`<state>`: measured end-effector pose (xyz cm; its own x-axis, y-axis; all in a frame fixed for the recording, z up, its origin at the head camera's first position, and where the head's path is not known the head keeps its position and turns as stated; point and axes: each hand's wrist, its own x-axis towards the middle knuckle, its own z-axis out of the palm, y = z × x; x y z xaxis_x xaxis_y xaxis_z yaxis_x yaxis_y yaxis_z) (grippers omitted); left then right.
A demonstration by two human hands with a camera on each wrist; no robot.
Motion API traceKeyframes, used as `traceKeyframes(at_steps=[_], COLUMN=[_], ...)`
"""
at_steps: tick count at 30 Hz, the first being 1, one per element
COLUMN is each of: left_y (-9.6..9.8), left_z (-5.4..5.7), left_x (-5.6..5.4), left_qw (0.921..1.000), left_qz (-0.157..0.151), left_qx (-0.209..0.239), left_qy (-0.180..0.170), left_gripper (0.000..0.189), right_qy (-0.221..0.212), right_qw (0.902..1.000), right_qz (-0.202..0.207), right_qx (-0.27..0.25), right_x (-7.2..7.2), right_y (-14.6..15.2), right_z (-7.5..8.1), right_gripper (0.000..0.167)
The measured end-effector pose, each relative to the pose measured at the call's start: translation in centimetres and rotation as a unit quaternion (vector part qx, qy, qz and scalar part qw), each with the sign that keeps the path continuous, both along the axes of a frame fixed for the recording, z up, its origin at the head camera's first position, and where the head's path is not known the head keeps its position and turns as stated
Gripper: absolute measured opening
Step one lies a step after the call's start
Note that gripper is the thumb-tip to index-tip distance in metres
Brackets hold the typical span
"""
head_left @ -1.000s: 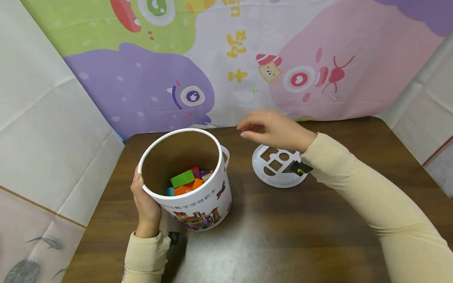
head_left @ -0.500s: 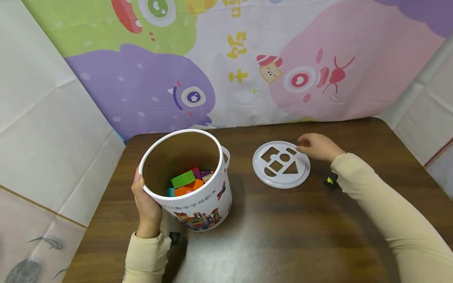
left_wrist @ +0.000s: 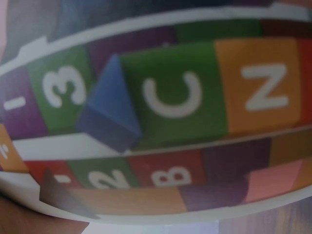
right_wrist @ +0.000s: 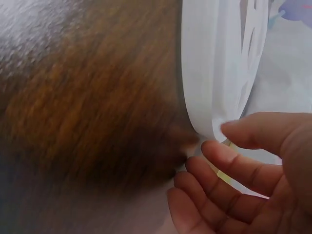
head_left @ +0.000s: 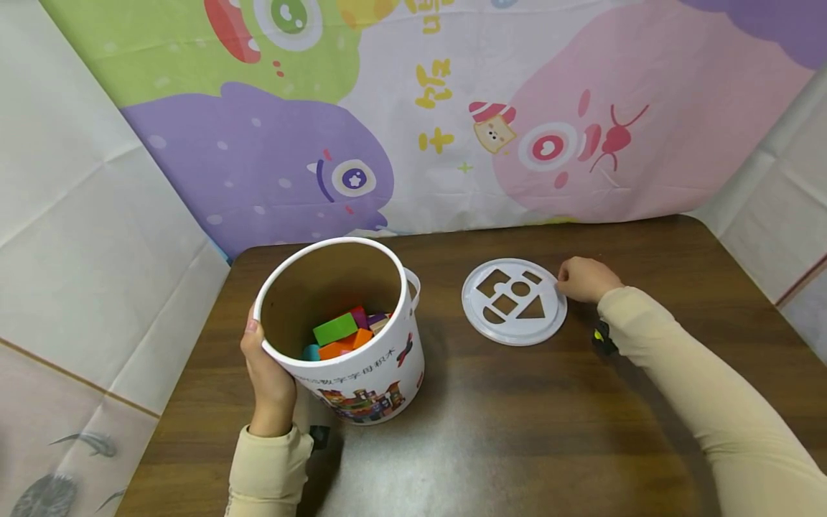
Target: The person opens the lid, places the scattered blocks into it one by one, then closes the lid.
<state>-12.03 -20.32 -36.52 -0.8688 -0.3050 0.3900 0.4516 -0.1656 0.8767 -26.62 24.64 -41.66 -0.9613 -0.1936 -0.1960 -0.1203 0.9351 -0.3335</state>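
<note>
A white bucket [head_left: 407, 373] with printed blocks on its side stands tilted on the table, its open mouth turned up. Colored toy blocks [head_left: 336, 329] lie inside. My left hand [head_left: 270, 380] holds the bucket at its left side, most of the fingers hidden. In the left wrist view the bucket's printed wall [left_wrist: 175, 97] fills the picture. Flat on the table lies a round white lid [head_left: 474, 316] with cut-out shapes. My right hand [head_left: 588, 280] is at the lid's right edge; in the right wrist view its thumb and index finger [right_wrist: 222, 155] pinch the lid's rim.
The brown wooden table [head_left: 517, 431] has a patterned cloth [head_left: 452, 194] hanging behind it. Pale panels [head_left: 97, 215] stand on both sides. The bucket's white handle [head_left: 414, 287] hangs on its right side, toward the lid.
My right hand has come from above the table, between bucket and lid, across to the lid's right edge and down to its rim. My left hand, the bucket and the lid have stayed put.
</note>
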Motion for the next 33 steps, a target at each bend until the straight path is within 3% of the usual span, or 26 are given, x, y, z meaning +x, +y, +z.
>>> traceKeyframes(at_steps=[10, 19, 29, 33], left_y=[0.1, 0.1, 0.3, -0.1], left_z=[0.2, 0.1, 0.5, -0.1], left_x=[0.1, 0.1, 0.1, -0.1], left_qw=[0.9999, 0.9999, 0.9999, 0.9998], left_qz=[-0.008, -0.007, -0.009, -0.012], left_qx=[0.001, 0.001, 0.004, -0.001], left_qy=[0.010, 0.011, 0.011, 0.013], left_gripper=[0.055, 0.055, 0.055, 0.055], right_qy=[0.000, -0.001, -0.034, -0.039], right_qw=[0.9999, 0.9998, 0.9953, 0.9910], right_qz=[-0.010, 0.014, -0.008, -0.014], right_qx=[0.011, 0.013, -0.091, -0.127], right_x=[0.0, -0.3, -0.1, -0.1], right_y=[-0.4, -0.1, 0.6, 0.6], right_z=[-0.3, -0.6, 0.9, 1.5], right_gripper=[0.016, 0.019, 0.021, 0.024])
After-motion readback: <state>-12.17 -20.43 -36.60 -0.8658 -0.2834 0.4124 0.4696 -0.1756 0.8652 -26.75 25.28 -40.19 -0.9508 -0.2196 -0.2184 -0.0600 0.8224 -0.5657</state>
